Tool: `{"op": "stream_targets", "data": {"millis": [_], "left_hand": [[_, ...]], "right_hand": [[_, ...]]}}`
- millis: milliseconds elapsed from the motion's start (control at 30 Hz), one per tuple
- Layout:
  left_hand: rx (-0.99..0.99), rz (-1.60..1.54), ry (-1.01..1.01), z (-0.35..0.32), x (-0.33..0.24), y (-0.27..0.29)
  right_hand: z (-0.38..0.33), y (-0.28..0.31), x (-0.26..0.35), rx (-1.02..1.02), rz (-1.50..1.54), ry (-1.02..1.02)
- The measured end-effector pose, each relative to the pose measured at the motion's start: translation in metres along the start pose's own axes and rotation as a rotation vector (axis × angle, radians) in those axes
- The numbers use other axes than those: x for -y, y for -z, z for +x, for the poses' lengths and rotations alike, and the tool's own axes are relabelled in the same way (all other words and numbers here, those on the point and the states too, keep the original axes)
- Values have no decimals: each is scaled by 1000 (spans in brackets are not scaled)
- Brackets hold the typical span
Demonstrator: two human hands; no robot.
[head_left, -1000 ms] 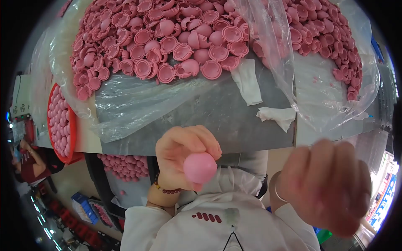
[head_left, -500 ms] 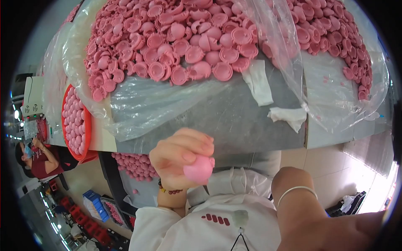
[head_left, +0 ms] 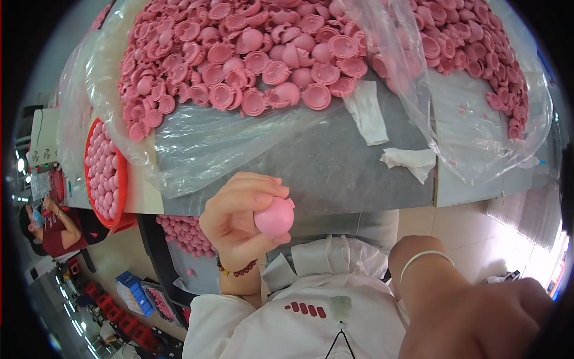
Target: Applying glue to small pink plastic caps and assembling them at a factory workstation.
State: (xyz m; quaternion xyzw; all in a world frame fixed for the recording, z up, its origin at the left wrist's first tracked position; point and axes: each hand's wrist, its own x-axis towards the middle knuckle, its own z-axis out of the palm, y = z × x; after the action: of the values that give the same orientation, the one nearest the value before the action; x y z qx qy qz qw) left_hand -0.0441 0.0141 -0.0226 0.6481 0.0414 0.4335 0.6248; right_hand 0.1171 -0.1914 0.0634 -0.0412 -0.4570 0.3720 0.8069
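My left hand (head_left: 233, 221) is closed around a round pink ball (head_left: 274, 216), held just below the front edge of the grey table (head_left: 335, 173). A bead bracelet sits on that wrist. My right hand (head_left: 478, 323) is low at the right, very close to the camera, with its back toward me and a thin bangle on the wrist. Its fingers are hidden. On the table a big heap of pink half shells (head_left: 251, 60) lies on clear plastic sheeting (head_left: 209, 143). A second heap of pink shells (head_left: 472, 48) lies at the right.
A red basket (head_left: 89, 149) full of pink balls (head_left: 103, 173) stands at the table's left end. More pink balls (head_left: 185, 230) sit in a container under the table. Two white scraps (head_left: 366, 110) lie on the table. Another person (head_left: 51, 227) sits at far left, near a blue box (head_left: 133, 293).
My right hand has dropped from beside the ball down to the lower right corner. My left hand still holds the pink ball and has turned it slightly.
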Motion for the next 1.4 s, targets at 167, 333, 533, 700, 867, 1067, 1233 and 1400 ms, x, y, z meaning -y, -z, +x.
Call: {"op": "stream_targets", "data": {"millis": [167, 333, 533, 700, 867, 1067, 1233, 1400], "left_hand": [[19, -33, 146, 3, -6, -15], [107, 120, 162, 5, 4, -23], [188, 185, 145, 12, 6, -23], [180, 250, 140, 11, 7, -25], [199, 355, 109, 11, 8, -23], [232, 323, 98, 14, 6, -22], [204, 287, 109, 13, 5, -23], [187, 267, 101, 7, 6, -20]], "right_hand": [[30, 24, -29, -134, -574, 43], [-2, 47, -54, -166, -2016, -540], [-13, 40, -54, -256, -1857, -291], [7, 38, -88, 76, -1703, -93], [11, 44, -85, 172, -1687, -128], [2, 50, -75, 135, -1741, -134], [3, 43, -77, 4, -1813, -151], [3, 35, -88, 90, -1732, -125]]}}
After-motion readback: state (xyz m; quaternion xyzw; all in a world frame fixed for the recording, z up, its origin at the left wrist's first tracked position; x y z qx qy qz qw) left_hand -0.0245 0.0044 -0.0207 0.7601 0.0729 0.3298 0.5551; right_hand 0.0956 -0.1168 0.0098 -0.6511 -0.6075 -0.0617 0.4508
